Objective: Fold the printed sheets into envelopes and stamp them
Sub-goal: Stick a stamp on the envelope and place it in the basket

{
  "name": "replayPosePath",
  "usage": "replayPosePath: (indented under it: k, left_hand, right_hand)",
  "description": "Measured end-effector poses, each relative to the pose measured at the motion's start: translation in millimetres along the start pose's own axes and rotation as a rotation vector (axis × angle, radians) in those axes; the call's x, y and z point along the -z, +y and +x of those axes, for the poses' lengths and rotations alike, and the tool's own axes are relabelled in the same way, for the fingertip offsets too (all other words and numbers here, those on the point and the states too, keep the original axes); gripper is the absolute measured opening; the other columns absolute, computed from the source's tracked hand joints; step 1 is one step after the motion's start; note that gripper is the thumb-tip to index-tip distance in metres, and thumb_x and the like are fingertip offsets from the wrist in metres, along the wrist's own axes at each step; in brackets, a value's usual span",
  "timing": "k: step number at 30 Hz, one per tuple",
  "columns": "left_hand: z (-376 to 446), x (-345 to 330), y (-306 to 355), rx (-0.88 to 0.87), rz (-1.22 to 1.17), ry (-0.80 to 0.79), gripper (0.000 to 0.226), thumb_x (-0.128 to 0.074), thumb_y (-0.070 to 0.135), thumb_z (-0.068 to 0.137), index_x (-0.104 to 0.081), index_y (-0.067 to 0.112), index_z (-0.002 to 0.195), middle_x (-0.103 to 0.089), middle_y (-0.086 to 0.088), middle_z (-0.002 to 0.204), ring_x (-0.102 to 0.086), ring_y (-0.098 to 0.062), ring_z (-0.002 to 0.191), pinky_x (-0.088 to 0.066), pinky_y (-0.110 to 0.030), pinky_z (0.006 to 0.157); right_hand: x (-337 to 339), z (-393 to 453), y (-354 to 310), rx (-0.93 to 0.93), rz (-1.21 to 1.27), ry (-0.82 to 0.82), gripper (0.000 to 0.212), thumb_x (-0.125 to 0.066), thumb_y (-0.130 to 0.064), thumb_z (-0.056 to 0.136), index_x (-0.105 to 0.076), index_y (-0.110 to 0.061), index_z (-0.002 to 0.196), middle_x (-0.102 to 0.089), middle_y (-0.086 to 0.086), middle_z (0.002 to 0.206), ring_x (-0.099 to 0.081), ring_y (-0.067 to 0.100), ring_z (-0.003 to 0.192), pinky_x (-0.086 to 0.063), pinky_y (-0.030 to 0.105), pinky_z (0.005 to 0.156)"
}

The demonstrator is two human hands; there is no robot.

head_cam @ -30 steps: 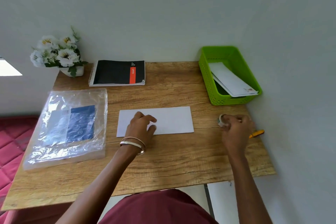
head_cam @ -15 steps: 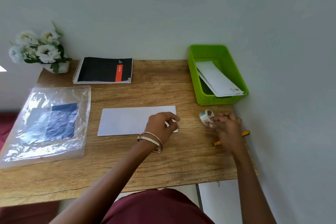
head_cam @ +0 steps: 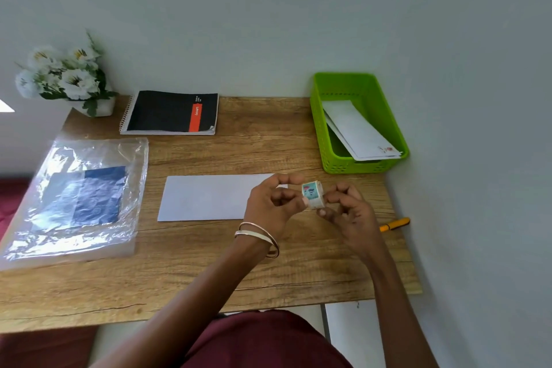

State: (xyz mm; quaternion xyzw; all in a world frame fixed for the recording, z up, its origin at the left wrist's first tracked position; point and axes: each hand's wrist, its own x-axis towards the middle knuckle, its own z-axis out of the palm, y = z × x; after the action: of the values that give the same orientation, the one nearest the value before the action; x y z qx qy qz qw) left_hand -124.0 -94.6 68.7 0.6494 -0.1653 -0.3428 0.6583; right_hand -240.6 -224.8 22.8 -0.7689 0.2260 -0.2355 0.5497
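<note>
Matt wood-grain table point(head_cam: 209, 263); glossy plastic bag point(head_cam: 74, 197)

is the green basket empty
No, the green basket holds white envelopes, and the top one bears a stamp near its corner.

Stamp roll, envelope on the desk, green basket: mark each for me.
stamp roll point(head_cam: 312, 195), head view, on its printed outer face.
envelope point(head_cam: 209, 197), head view, middle of its bare white face.
green basket point(head_cam: 355, 167), head view, on its perforated near wall.
</note>
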Motion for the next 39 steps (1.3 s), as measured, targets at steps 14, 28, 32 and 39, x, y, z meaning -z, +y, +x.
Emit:
replayPosePath:
  k: [14,28,32,39]
  left_hand:
    - [6,25,12,0.544,-0.516,0.105,0.005,-0.062,0.001,0.085,-0.063,0.005,0.088,-0.069,-0.009,0.065,-0.066,-0.012,0.053,-0.054,-0.021,0.050]
    - [7,42,15,0.009,0.403,0.041,0.015,-0.068,0.030,0.082,-0.075,0.022,0.093,-0.068,0.014,0.077,-0.059,0.002,0.071,-0.042,-0.014,0.063]
    - [8,44,8,0.093,0.331,0.063,0.013,-0.071,0.031,0.080,-0.076,0.022,0.088,-0.070,0.008,0.071,-0.064,-0.006,0.070,-0.049,-0.022,0.065]
    - [12,50,9,0.219,0.192,0.030,0.006,-0.071,0.022,0.080,-0.072,0.024,0.075,-0.073,0.000,0.078,-0.069,-0.012,0.070,-0.053,-0.035,0.073]
  right_hand:
    - [-23,1,-30,0.002,-0.031,-0.048,0.017,-0.069,-0.046,0.072,-0.072,-0.034,0.083,-0.061,-0.019,0.101,-0.051,0.014,0.106,-0.039,0.031,0.089]
    - [-45,5,-41,-0.037,0.050,0.014,0.016,-0.064,-0.039,0.081,-0.071,-0.032,0.068,-0.065,-0.002,0.084,-0.059,0.024,0.089,-0.045,0.048,0.077]
    - [-49,7,-46,-0.090,0.149,-0.028,0.023,-0.059,-0.028,0.091,-0.073,-0.013,0.080,-0.068,0.011,0.086,-0.062,0.017,0.081,-0.047,0.037,0.072]
    - [-49,6,-55,-0.196,0.169,-0.067,0.045,-0.038,-0.056,0.087,-0.075,-0.032,0.081,-0.074,-0.004,0.087,-0.065,0.006,0.083,-0.048,0.014,0.073]
